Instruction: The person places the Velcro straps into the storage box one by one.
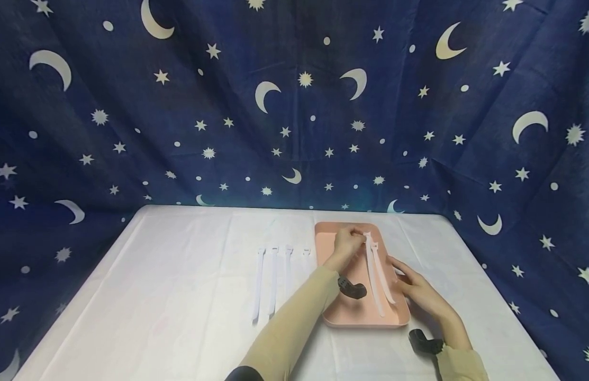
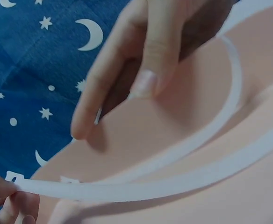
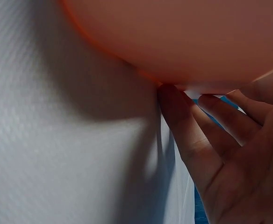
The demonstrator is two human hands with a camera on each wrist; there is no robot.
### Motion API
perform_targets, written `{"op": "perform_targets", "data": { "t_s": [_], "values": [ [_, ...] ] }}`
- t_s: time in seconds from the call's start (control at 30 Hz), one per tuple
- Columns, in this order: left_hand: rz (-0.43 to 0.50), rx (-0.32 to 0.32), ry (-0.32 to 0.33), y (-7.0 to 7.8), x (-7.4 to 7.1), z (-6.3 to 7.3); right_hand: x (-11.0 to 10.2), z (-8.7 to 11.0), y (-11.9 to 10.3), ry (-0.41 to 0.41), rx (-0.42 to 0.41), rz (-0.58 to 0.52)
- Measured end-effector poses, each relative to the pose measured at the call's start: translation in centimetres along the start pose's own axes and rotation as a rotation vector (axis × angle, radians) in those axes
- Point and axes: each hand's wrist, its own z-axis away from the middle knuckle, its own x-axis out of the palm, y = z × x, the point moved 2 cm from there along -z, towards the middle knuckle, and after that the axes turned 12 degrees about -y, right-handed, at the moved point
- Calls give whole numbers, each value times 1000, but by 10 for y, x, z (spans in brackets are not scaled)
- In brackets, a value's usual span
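In the head view my left hand (image 1: 347, 244) reaches over a pink tray (image 1: 334, 317) and pinches a white strap (image 1: 373, 275) near its slotted end. The left wrist view shows that strap (image 2: 127, 190) bowing away from the fingertips along the tray. A second white strap (image 1: 383, 275) lies beside it in the tray, its slotted head also toward the far end. At the tray's right side, my right hand (image 1: 425, 293) touches the rim with fingers extended. In the right wrist view these fingers (image 3: 188, 130) meet the tray's outer wall (image 3: 183, 60) low down.
Left of the tray, several more white straps (image 1: 273, 280) lie in a row on the white-covered table (image 1: 156, 286), partly behind my left sleeve (image 1: 294, 323). A dark blue curtain (image 1: 294, 106) with moons and stars hangs behind the table and at its sides.
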Motion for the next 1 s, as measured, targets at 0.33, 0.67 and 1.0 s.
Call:
{"op": "perform_targets", "data": {
  "t_s": [0.33, 0.67, 1.0],
  "values": [
    [-32, -5, 6, -14, 3, -8, 2, -2, -1, -4, -18, 19],
    [-57, 23, 0, -18, 1, -10, 0, -2, -4, -22, -23, -14],
    [-145, -7, 33, -23, 3, -12, 0, -1, -2, -18, -2, 24]
  ]
}}
